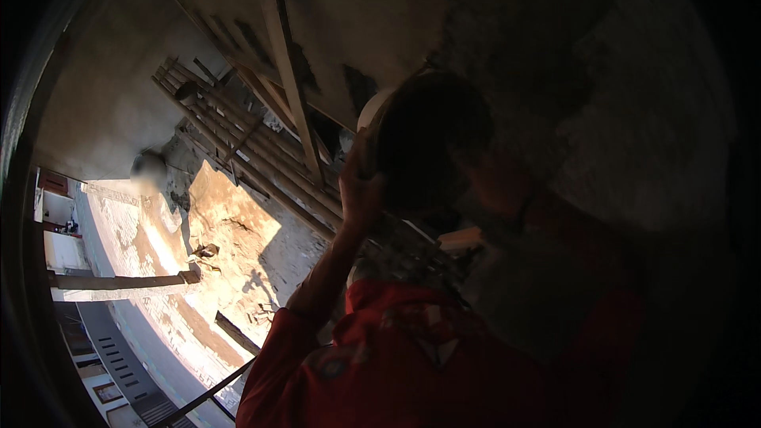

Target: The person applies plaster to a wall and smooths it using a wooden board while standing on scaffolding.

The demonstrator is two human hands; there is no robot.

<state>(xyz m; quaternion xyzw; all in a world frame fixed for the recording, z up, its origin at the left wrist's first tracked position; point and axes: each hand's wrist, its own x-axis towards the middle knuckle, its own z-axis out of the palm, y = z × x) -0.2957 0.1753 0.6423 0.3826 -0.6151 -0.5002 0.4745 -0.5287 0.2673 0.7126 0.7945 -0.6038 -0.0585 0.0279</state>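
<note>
A bucket [432, 143] with a dark inside and a paler outer wall is held up in front of me, its mouth tilted toward me. My left hand [362, 194] grips its left side, fingers wrapped around the wall. At the right edge of the mouth, deep in shadow, is my right hand [501, 184]. Its fingers blend into the dark, so I cannot make out whether it holds something or only reaches to the bucket. The bucket's contents are also lost in shadow. Red sleeves cover my upper arms.
Long bamboo poles [238, 139] lie in a bundle to the left, with a wooden plank [289, 71] leaning across them. Behind rises a plastered wall [380, 16]. Sunlit sandy ground [230, 206] spreads at left, near a blurred round container [148, 168] and a post [127, 284].
</note>
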